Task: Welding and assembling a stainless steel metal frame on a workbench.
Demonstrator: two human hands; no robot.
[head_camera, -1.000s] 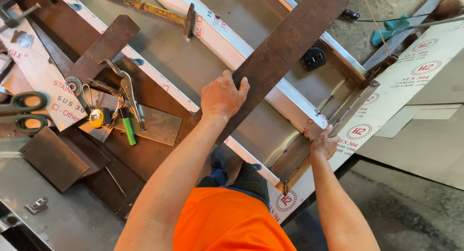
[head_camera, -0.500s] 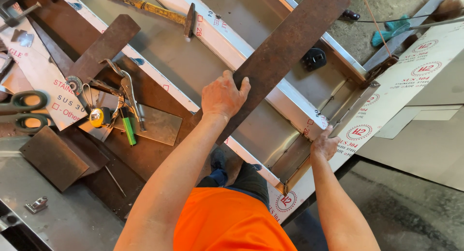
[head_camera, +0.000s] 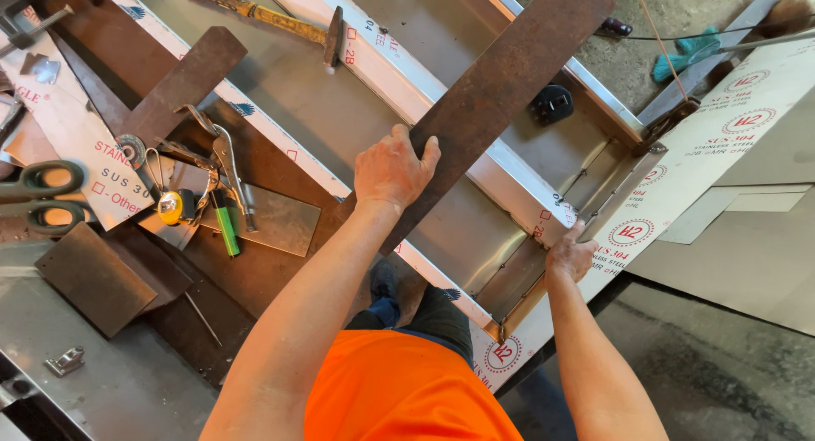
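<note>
A long rusty steel bar [head_camera: 501,93] is laid diagonally across a shiny stainless channel [head_camera: 475,161], running from the near left up to the far right. Its near end is gripped by the left hand [head_camera: 392,168], the fingers curled over the bar's far edge and the thumb set on the near side, so the hand is closed around the bar. The right hand [head_camera: 570,256] is placed at the near right end of the channel, its fingers folded over the folded edge of a film-covered steel sheet [head_camera: 679,178]; how firmly that edge is pinched cannot be told.

On the far side of the channel a hammer [head_camera: 263,18] with a yellowed handle is lying, and a small black object [head_camera: 552,104] is seen just beside the bar. To the left, on a cluttered bench [head_camera: 127,382], locking pliers [head_camera: 225,157], a green marker [head_camera: 226,229], a yellow tape measure [head_camera: 172,207] and green-handled scissors [head_camera: 38,195] are gathered close together, with a shorter rusty plate [head_camera: 182,84] beyond them and a dark square plate [head_camera: 93,280] nearer. An orange shirt [head_camera: 399,390] is seen at the near edge.
</note>
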